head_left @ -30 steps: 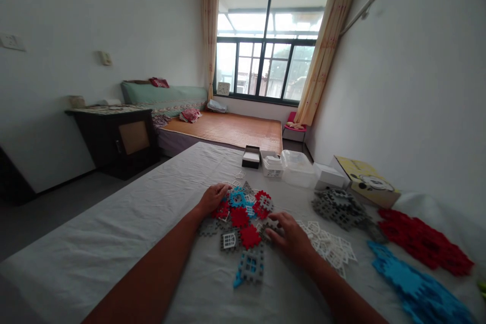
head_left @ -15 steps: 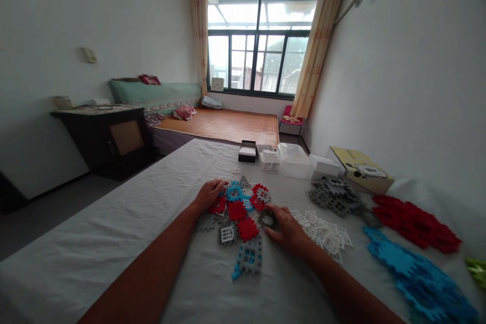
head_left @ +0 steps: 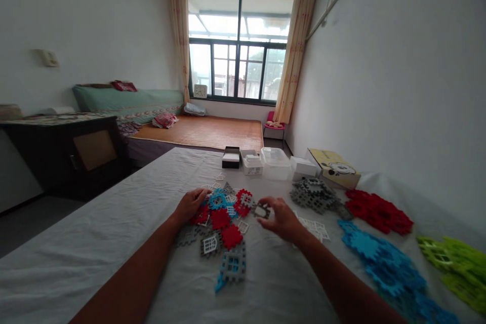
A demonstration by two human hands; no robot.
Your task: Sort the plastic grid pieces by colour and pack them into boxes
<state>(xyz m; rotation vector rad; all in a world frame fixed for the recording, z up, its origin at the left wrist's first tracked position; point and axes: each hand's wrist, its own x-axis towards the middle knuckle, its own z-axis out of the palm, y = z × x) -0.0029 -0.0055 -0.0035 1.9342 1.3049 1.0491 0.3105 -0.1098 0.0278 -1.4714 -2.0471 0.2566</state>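
Observation:
My right hand (head_left: 279, 216) pinches a grey square frame piece (head_left: 261, 210) with an open middle, held just right of a heap of toothed building tiles. At the heap's left edge is my left hand (head_left: 192, 205), its fingers drawn together; whatever they grip is hidden. Between my hands lie a blue tile (head_left: 217, 199), red tiles (head_left: 220, 218) and a red tile with a grey-white window (head_left: 243, 201). Nearer me are a grey tile with a white arched window (head_left: 209, 245) and a grey tile with a blue window (head_left: 233, 265). A small white frame (head_left: 243, 227) lies beside them.
Right of my hand are white window pieces (head_left: 315, 228), then piles of grey (head_left: 313, 195), red (head_left: 377, 211), blue (head_left: 383, 253) and green tiles (head_left: 455, 268). Along the back stand a black box (head_left: 231, 158), clear tubs (head_left: 275, 164) and a yellow carton (head_left: 334, 167).
My view has swung to the right and tilted up slightly. My right hand has lifted the grey frame piece a little away from the heap, uncovering a small white frame. The left hand stays by the heap.

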